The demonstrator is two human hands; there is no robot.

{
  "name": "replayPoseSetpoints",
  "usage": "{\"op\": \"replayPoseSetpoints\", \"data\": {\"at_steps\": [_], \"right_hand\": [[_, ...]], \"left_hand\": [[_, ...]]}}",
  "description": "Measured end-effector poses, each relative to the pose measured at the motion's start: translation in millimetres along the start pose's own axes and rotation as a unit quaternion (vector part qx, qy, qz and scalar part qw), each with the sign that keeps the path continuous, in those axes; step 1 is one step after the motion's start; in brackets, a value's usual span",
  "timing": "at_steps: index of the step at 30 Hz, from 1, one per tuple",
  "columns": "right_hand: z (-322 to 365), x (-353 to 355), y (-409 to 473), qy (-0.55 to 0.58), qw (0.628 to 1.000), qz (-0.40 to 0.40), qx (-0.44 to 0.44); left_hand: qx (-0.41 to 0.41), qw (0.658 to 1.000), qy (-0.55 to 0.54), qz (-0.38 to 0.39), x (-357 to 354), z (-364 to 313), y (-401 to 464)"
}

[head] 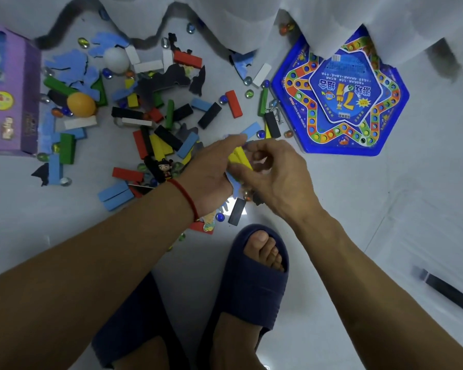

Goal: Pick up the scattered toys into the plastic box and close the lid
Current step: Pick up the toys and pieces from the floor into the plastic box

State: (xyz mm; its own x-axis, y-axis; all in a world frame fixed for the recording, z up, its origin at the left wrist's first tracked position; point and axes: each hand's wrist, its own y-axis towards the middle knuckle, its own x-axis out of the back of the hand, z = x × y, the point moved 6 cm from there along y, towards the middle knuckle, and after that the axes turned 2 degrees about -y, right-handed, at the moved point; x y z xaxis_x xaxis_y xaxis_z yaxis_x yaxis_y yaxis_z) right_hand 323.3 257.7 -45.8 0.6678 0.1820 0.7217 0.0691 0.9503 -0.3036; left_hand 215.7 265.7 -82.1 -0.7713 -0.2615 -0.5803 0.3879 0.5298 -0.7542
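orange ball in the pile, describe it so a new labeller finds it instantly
Start at the purple cardboard box on the floor at the far left. Just off its right edge lies the orange ball, above a white block. It is the only smooth orange ball; the other ball, farther up, is white.

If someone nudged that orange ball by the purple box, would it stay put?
Probably not. The orange ball looks smooth and round, so it would likely roll across the floor. It seems light, like a ping-pong ball, though neighbouring blocks may stop it.
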Motion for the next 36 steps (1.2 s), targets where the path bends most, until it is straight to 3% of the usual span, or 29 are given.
{"op": "replayPoseSetpoints", "data": {"at_steps": [2,5,10,22,28,31,33,36], "right_hand": [[-8,10,11,0.004,0.998,-0.067,-0.015],[-32,20,36,-0.122,0.981,-0.139,-0.057],[-30,-1,61,-0.276,0.953,-0.126,0.0],[-41,-15,69,-0.279,0.95,-0.127,0.063],[-50,-2,60,-0.135,0.979,-0.146,0.04],[-41,13,43,0.014,0.989,-0.147,-0.006],[-22,18,27,0.119,0.988,-0.098,-0.024],[30,20,-3,0.228,0.973,0.037,-0.011]], "left_hand": [[0.004,0.999,0.01,-0.036,7,-1,0],[0.0,0.997,0.037,-0.068,22,-6,-2],[0.005,0.996,0.048,-0.077,34,-9,-2],[-0.002,0.993,0.066,-0.098,37,-9,-3],[-0.014,0.994,0.047,-0.099,37,-10,-7],[-0.004,0.995,0.015,-0.096,34,-12,-16],[0.009,0.997,-0.002,-0.08,23,-13,-28],[-0.016,0.998,-0.032,-0.061,4,-20,-63]]}}
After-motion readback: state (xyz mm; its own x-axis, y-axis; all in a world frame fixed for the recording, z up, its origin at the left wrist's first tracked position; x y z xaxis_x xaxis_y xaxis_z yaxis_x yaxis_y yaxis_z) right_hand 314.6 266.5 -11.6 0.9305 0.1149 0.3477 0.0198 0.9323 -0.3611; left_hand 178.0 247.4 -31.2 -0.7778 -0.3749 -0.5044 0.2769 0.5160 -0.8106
